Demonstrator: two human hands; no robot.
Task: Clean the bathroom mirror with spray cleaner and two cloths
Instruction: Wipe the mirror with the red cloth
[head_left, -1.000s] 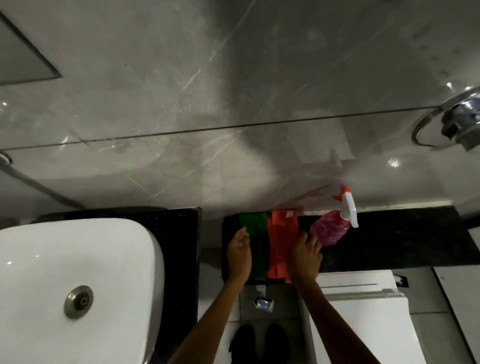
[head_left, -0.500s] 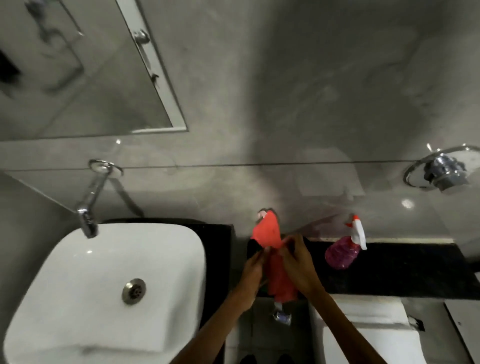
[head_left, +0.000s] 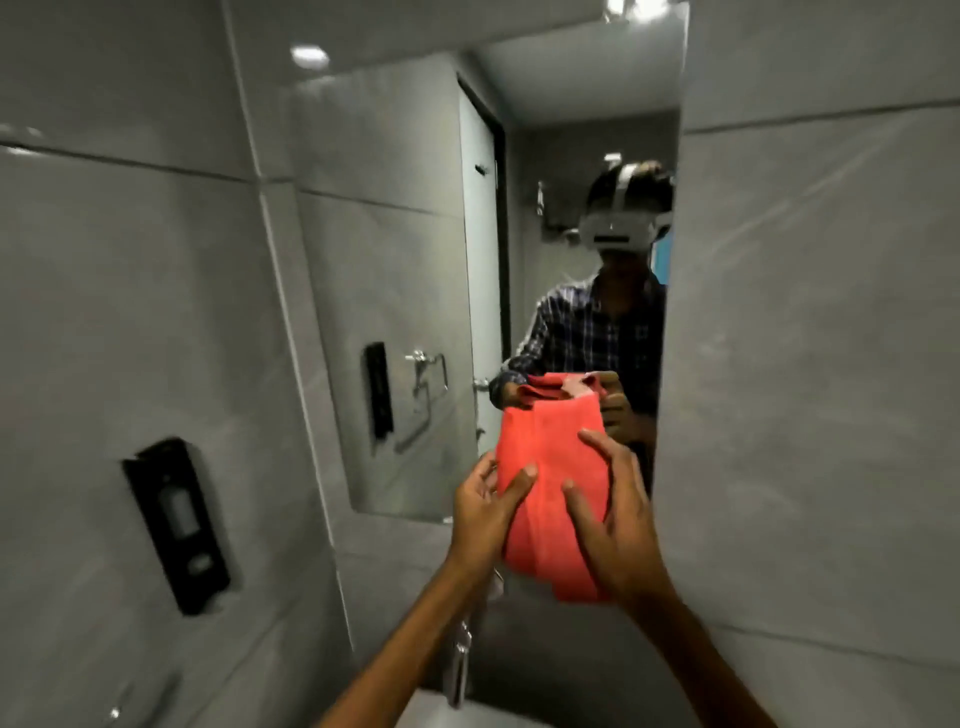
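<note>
Both hands hold a folded red cloth (head_left: 550, 467) up in front of the bathroom mirror (head_left: 415, 260), near its lower right corner. My left hand (head_left: 485, 512) grips the cloth's left edge with the thumb across its front. My right hand (head_left: 610, 512) grips the right side, fingers spread over the cloth. The mirror reflects a person in a checked shirt holding the same cloth. The spray bottle and the green cloth are out of view.
A black wall-mounted dispenser (head_left: 176, 525) hangs on the grey tiled wall at left. A chrome tap (head_left: 460, 660) rises below my left forearm, over the white basin rim (head_left: 467, 714). Grey tiled wall (head_left: 810, 364) fills the right side.
Both hands lifted the red cloth off the black counter and raised it to the mirror. My view swung up from the counter and basin to the mirror.
</note>
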